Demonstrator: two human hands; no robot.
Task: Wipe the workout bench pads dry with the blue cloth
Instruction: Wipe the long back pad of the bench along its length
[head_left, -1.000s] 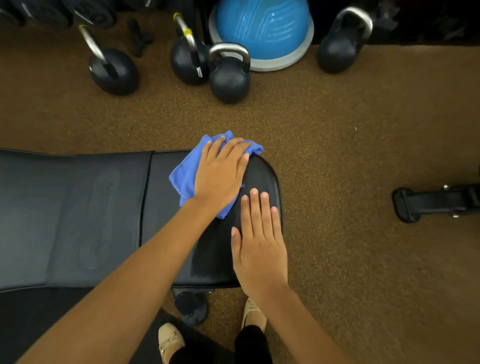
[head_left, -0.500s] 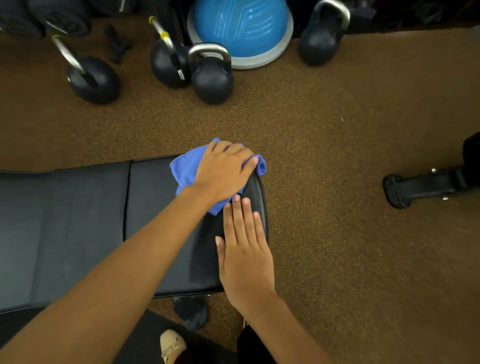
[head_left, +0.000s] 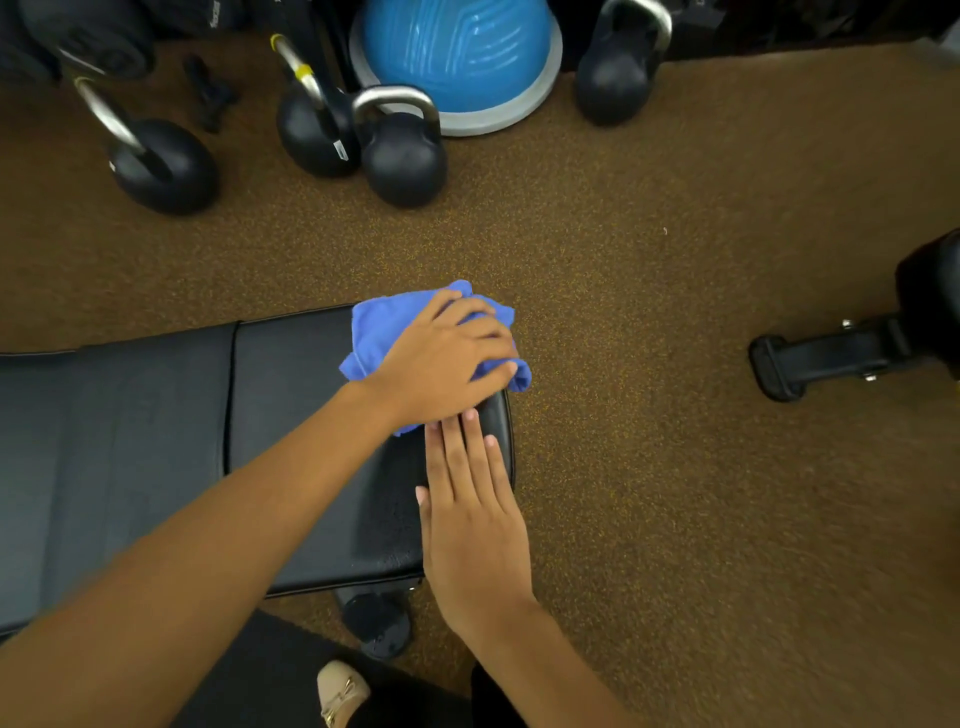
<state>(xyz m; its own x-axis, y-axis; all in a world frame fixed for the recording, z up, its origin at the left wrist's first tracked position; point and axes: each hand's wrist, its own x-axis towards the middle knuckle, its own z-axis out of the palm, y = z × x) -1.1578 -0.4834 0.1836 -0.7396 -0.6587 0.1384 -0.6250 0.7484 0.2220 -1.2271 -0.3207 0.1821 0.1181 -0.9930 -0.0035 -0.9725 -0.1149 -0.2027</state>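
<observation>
Bench pad (head_left: 291, 374) | long axis left-right | left hand (head_left: 441, 358) grips blue cloth (head_left: 374, 332)

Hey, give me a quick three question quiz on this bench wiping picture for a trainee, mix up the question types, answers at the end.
1. True or false: the right hand holds the blue cloth.
2. Where does the blue cloth lie? A) on the floor B) at the far right corner of the bench pad, spilling over its edge C) draped on a kettlebell
3. Fill in: the right hand lies ___ on the bench pad, fingers straight.
Key: 1 false, the left hand covers it. 2 B. 3 flat.
</observation>
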